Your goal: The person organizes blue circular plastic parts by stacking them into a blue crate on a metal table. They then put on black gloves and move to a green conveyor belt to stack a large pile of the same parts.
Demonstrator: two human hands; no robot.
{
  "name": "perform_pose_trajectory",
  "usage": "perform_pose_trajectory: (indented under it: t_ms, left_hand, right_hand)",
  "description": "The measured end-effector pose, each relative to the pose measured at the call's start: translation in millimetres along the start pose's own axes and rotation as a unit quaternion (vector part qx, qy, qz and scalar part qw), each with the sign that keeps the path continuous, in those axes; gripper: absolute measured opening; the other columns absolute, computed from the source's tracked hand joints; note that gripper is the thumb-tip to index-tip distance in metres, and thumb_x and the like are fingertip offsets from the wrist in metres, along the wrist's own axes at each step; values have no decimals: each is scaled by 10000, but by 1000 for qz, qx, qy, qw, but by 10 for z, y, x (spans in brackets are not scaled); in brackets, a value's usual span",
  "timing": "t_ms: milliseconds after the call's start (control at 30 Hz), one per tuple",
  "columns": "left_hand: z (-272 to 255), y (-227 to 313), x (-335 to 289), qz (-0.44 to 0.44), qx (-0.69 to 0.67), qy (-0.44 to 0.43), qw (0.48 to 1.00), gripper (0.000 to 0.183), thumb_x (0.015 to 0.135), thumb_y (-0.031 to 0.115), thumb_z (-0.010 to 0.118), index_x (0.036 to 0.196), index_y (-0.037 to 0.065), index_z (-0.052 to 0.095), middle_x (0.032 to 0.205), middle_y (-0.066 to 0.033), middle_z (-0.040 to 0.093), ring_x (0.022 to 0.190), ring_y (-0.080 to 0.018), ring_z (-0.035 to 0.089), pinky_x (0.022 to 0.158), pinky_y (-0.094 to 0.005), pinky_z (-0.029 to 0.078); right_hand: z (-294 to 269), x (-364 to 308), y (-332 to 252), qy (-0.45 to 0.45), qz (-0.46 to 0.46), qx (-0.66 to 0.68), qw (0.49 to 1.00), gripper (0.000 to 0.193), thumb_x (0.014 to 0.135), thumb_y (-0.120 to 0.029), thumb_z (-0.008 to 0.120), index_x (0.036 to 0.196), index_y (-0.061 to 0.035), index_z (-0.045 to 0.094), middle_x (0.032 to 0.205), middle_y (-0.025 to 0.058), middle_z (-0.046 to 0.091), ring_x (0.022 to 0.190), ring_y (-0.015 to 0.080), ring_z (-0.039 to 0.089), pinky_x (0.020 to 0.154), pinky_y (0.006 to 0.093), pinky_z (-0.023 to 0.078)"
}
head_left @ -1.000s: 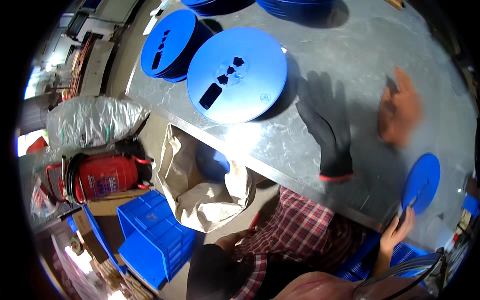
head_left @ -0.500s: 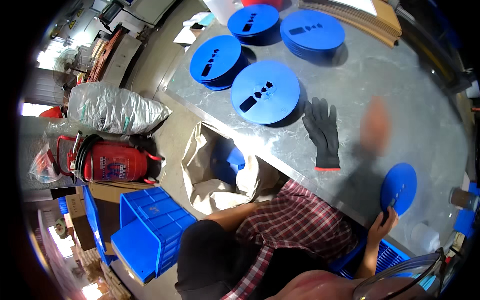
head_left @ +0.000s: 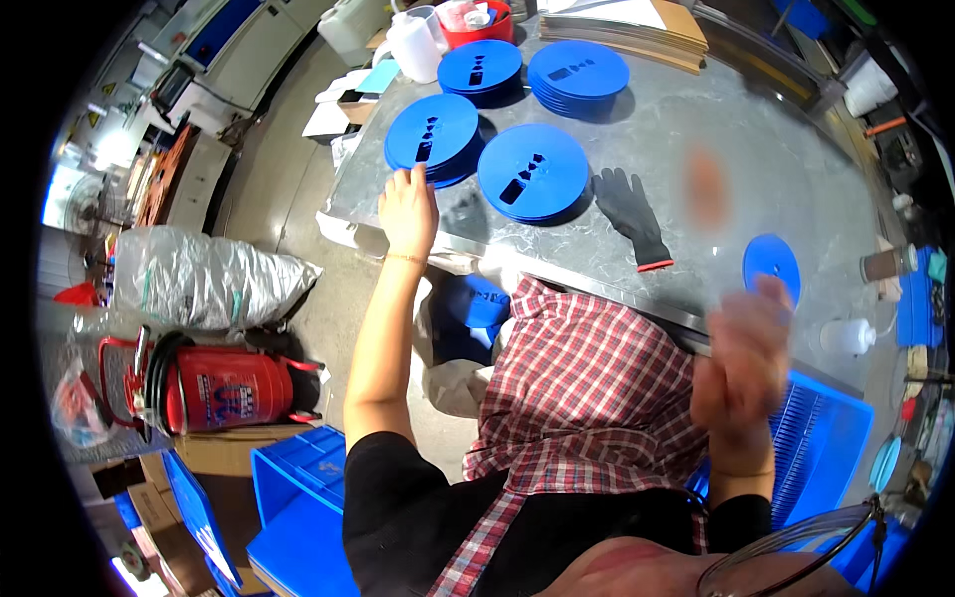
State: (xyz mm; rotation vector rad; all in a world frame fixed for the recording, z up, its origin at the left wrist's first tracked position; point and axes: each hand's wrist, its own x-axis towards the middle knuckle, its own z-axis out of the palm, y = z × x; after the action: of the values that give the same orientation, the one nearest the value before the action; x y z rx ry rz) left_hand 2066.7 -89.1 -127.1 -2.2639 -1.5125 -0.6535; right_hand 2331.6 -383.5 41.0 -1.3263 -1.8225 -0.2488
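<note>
My left hand (head_left: 409,211) reaches to the left stack of blue plastic discs (head_left: 432,129), its fingers bent and bunched at the near rim beside a rectangular cut-out. How many discs they pinch is hidden. My right hand (head_left: 741,368) is smeared by motion at the table's near edge, just short of a single blue disc (head_left: 770,261) lying flat. Whether it holds anything does not show. To the right of my left hand is another blue disc stack (head_left: 537,169). Beyond it stand two more, a rear left stack (head_left: 479,66) and a rear right stack (head_left: 579,72).
A black glove (head_left: 633,217) lies mid-table. Cardboard sheets (head_left: 622,35), a white jug (head_left: 413,48) and a red tub (head_left: 487,28) are at the back. An open sack (head_left: 453,388) with blue pieces, a blue crate (head_left: 831,423) and a red fire extinguisher (head_left: 229,388) stand around me.
My left arm has come up and stretched forward to the left disc stack. My right hand has drawn back from the single disc and is moving fast. The view has shifted.
</note>
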Motion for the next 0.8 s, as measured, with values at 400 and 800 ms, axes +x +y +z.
perform_pose_trajectory:
  t_ms: [400,800]
  left_hand:
    - [756,-330,412,14,-106,-65,992,220,764,270,705,871,97,621,858,-100,601,817,-296,618,674,-408,502]
    - [-484,504,19,-38,-486,-115,866,167,882,103,653,883,-24,545,765,-44,544,667,-85,455,619,-215,421]
  right_hand:
    - [-319,362,-490,109,-139,-57,983,114,837,-215,588,944,-185,564,896,-21,574,803,148,562,871,445,404]
    - [421,-1286,107,-79,397,388,828,509,891,-231,628,1303,11,453,1258,196,546,1192,314,515,1015,426,397]
